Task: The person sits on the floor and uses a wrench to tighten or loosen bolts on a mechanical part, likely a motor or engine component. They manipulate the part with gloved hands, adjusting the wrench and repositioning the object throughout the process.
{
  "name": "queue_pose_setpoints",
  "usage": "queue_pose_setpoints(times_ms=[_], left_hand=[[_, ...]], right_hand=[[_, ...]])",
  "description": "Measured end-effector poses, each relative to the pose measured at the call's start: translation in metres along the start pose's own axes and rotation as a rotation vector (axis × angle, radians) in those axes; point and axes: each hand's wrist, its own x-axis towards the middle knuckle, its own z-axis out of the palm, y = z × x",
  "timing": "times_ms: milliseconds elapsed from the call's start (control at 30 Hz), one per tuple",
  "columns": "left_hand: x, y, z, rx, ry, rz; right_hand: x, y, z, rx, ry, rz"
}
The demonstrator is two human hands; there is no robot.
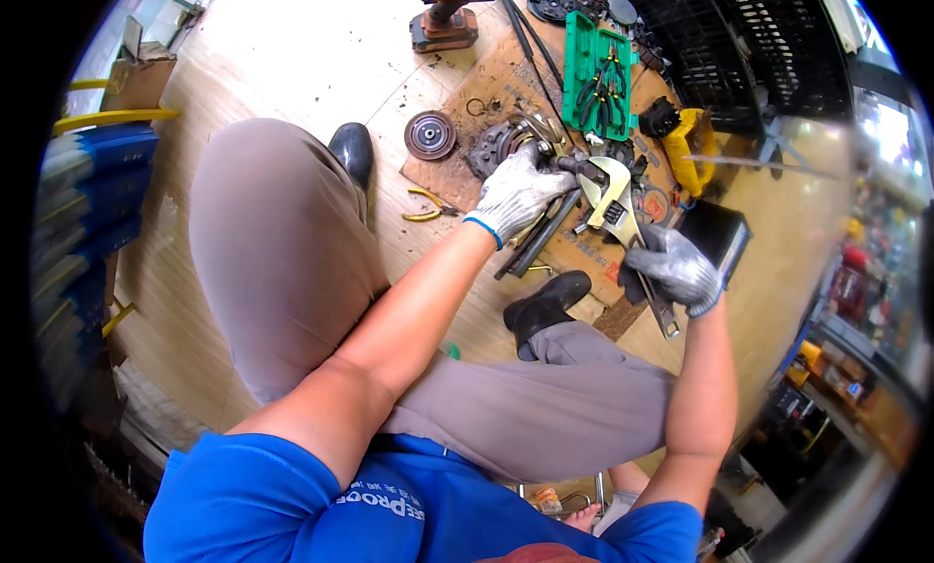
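1. The wrench [623, 224] is big and silver. It is over the right side of the cardboard [486, 72], with its head up and its handle slanting down to the right.
2. The right hand [676, 269], in a grey and white glove, is closed around the wrench's handle. The end of the handle pokes out below the hand.
3. The wrench's head is at the end of a dark rod [572, 164]. I cannot tell if its jaws squeeze the rod.
4. The left hand [520, 190], in a white glove with a blue edge, is on the round metal part [491, 151], close to the rod. Its fingers are bent, but I cannot tell how tightly they hold, because the glove hides it.
5. Just left of the metal part is a dark wheel [430, 135] with a hole in the middle. Below the wheel are small pliers [423, 214] with yellow handles.
6. Above the wrench, a green case [581, 47] is open, with more pliers [610, 91] inside.
7. Right of the case is a yellow tool [693, 154], near black crates [693, 52].
8. At the top, an orange and black drill [445, 30] stands on the pale floor [302, 47].
9. The person wears black boots [548, 307].
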Motion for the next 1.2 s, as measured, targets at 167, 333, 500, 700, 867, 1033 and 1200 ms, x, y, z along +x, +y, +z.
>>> queue_pose_setpoints(times_ms=[167,333,500,700,867,1033,1200], left_hand=[[0.011,-0.001,0.008,0.104,0.118,-0.007],[0.020,-0.005,0.011,0.039,0.101,-0.021],[0.014,0.004,0.014,-0.083,0.216,0.003],[0.010,0.007,0.011,-0.126,0.194,0.012],[0.017,-0.006,0.004,0.001,0.185,0.034],[0.009,0.013,-0.010,0.006,0.093,0.030],[0.001,0.023,-0.017,0.079,0.079,0.105]], right_hand=[[-0.019,0.036,0.003,0.232,-0.027,0.010],[-0.020,0.038,0.015,0.204,0.087,0.049],[-0.022,0.031,0.026,0.229,0.143,0.038],[-0.025,0.034,0.045,0.322,0.200,0.039],[-0.023,0.030,0.082,0.436,0.261,0.042],[-0.015,0.033,0.110,0.479,0.321,-0.083],[-0.015,0.043,0.098,0.531,0.237,-0.130]])
